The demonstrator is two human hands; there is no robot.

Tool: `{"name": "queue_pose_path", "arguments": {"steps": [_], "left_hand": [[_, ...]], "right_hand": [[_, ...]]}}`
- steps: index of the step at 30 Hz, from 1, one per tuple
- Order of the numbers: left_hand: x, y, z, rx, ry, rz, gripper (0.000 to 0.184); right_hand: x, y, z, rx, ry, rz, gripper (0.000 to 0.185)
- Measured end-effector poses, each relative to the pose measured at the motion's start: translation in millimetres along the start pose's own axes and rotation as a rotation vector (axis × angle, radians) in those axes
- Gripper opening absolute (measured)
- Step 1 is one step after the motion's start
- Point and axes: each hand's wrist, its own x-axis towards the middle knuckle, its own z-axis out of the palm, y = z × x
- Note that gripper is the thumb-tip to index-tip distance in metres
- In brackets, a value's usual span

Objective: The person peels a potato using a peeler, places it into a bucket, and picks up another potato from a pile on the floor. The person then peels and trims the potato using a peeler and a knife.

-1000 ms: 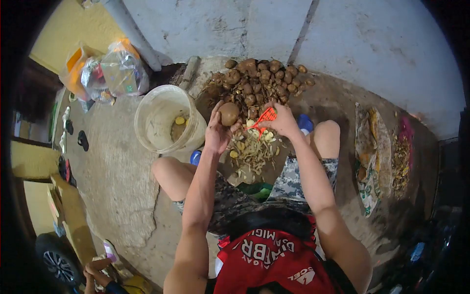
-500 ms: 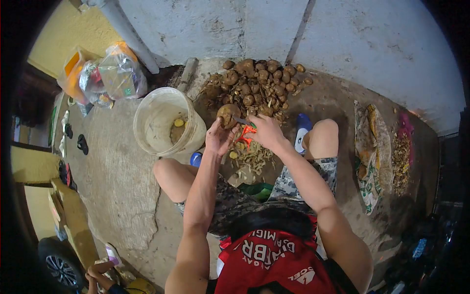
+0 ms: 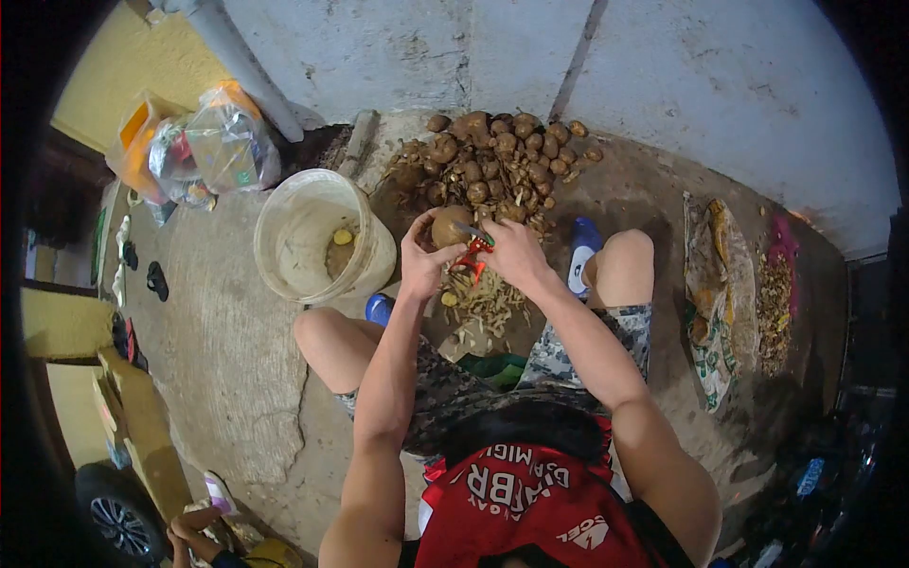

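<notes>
My left hand (image 3: pixel 422 257) is wrapped round a large brown potato (image 3: pixel 450 227), held above the peelings. My right hand (image 3: pixel 514 254) grips a red-orange peeler (image 3: pixel 471 262), and a dark blade sticks out from the fingers against the right side of the potato. The two hands are close together, between the knees. Below them pale peelings (image 3: pixel 488 308) lie on the ground. Just beyond is a heap of brown potatoes (image 3: pixel 507 156). The fingertips of my right hand are partly hidden around the tool.
A white bucket (image 3: pixel 317 275) with a yellow piece inside stands left of my hands. Plastic bags (image 3: pixel 222 147) rest against the wall at the upper left. A sack (image 3: pixel 715 303) lies at the right. A person's hands and leg show at the lower left.
My right hand has moved left and brought the tool from apart to against the potato. My left hand has shifted its hold on the potato slightly.
</notes>
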Motion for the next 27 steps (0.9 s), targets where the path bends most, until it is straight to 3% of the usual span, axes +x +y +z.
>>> {"name": "queue_pose_path", "arguments": {"steps": [14, 16, 20, 24, 27], "left_hand": [[3, -5, -6, 0.133, -0.047, 0.034, 0.070], [-4, 0, 1, -0.095, -0.087, -0.098, 0.070], [-2, -1, 2, -0.299, -0.225, -0.064, 0.070], [3, 3, -5, -0.208, -0.168, -0.030, 0.073], [5, 1, -6, 0.029, -0.112, 0.006, 0.072]], "right_hand": [[7, 5, -3, -0.043, -0.008, -0.001, 0.048], [13, 11, -11, 0.032, -0.141, 0.123, 0.050], [19, 24, -3, 0.165, -0.211, 0.106, 0.053], [13, 10, -13, 0.091, -0.122, 0.087, 0.046], [4, -3, -22, 0.065, -0.089, 0.027, 0.041]]}}
